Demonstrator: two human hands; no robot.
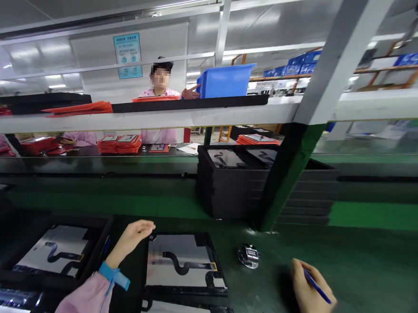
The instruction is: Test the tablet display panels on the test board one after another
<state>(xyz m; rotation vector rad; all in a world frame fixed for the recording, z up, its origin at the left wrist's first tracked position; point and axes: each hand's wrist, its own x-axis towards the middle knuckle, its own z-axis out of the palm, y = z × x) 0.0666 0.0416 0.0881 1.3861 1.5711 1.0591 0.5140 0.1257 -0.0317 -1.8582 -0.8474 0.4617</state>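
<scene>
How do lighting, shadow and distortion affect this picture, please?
Head view: bright glints on the shiny metal object; head view: dark shadow beside the right hand; head view: the post leans, likely wide-angle distortion; head view: distant shelves look soft.

The left hand (137, 235) reaches forward, wrist banded (in blue), while the right hand (312, 292) curls loosely.

bright ceiling strips above, dim green tabletop (376, 268), glare on metal panels, slight motion blur, stretched edges
</scene>
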